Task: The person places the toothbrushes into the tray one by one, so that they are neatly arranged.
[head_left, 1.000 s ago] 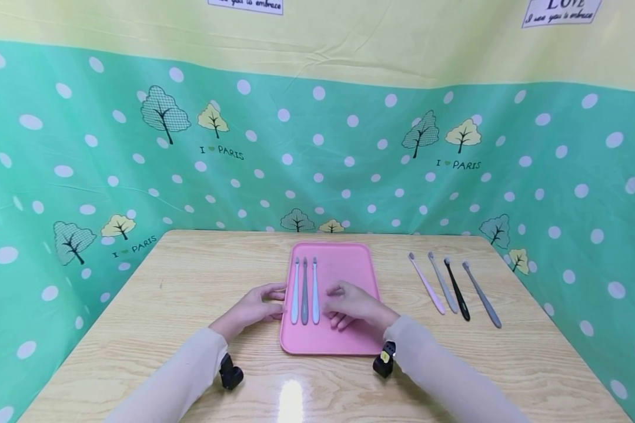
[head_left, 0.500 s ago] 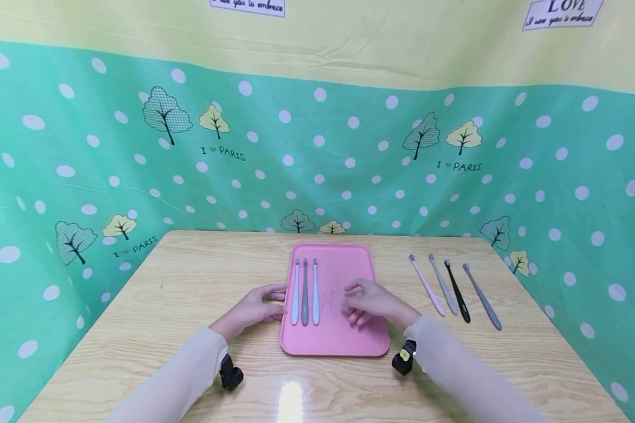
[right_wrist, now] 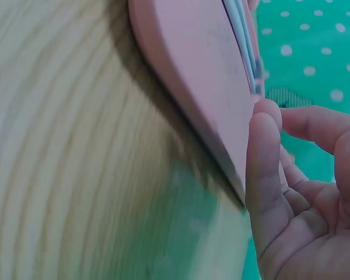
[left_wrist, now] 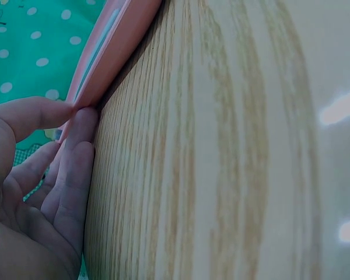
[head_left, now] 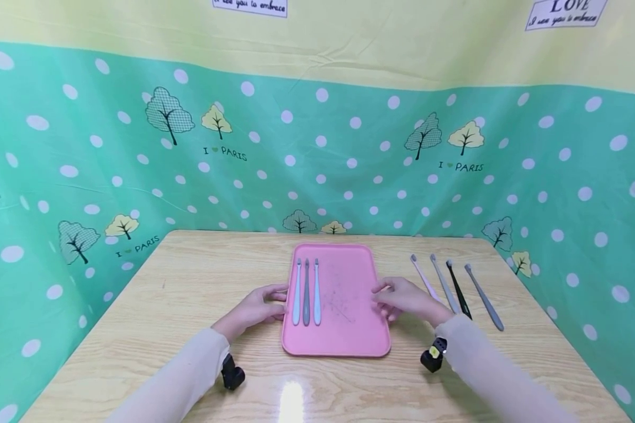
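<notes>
My left hand (head_left: 255, 305) pinches the left rim of a pink tray (head_left: 349, 342); in the left wrist view the thumb and fingertips meet at the tray wall (left_wrist: 119, 64). Three toothbrushes lie side by side on the tray's left half, heads away from me: a light blue one (head_left: 296, 299), a grey one (head_left: 306, 299) and another light blue one (head_left: 317, 299). My right hand (head_left: 404, 298) holds nothing, its fingertips over the tray's right rim. In the right wrist view its thumb and index finger (right_wrist: 265, 146) are loosely bent close to the tray.
Right of the tray, several toothbrushes lie slanted on the wooden table (head_left: 217, 258): pink (head_left: 425, 279), grey (head_left: 444, 285), black (head_left: 457, 288) and darker grey (head_left: 484, 296). My right forearm passes just in front of them. A green dotted cloth (head_left: 317, 158) hangs behind.
My right hand has moved right, from beside the toothbrushes on the tray to the tray's right rim. My left hand and the toothbrushes have stayed in place.
</notes>
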The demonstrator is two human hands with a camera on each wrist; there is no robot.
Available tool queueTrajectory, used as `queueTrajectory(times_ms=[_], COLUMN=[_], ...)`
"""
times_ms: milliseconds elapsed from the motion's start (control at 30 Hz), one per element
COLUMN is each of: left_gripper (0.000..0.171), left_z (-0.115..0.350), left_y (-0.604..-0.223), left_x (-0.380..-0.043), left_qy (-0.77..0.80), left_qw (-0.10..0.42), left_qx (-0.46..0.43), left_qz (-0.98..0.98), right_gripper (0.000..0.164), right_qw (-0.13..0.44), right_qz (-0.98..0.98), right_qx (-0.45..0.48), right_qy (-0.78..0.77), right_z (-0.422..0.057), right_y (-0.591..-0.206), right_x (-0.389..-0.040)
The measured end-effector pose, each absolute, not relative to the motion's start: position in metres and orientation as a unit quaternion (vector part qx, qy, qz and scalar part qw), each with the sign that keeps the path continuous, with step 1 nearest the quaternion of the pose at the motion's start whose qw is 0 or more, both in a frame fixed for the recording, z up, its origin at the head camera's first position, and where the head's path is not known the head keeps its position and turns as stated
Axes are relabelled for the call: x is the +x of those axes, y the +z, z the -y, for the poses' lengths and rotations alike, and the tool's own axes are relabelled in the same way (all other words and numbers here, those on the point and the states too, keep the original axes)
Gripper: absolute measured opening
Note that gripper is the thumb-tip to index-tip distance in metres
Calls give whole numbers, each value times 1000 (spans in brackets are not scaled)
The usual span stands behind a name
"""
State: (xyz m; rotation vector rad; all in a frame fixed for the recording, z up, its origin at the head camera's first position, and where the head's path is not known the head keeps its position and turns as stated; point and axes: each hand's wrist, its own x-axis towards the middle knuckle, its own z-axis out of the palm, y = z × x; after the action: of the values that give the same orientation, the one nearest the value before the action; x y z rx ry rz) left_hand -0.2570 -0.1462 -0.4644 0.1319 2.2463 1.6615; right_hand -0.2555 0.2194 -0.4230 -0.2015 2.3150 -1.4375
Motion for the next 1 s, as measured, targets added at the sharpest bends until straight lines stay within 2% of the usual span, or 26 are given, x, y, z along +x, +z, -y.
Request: queueTrajectory(times_ms=[333,1000], left_gripper=[67,68], left_z=[147,147], left_y=[-465,-466], left_x=[-258,-258], left_qy=[591,588], left_qw=[169,169], left_qx=[48,49], left_qz=[-788,-789], right_gripper=[44,47], right_qw=[173,161], right_qz=[-847,-845], right_qx=[-46,16], right_qy=[-500,-510], right_z=[-259,-325], right_y=[-417,-415], right_x=[-255,-257])
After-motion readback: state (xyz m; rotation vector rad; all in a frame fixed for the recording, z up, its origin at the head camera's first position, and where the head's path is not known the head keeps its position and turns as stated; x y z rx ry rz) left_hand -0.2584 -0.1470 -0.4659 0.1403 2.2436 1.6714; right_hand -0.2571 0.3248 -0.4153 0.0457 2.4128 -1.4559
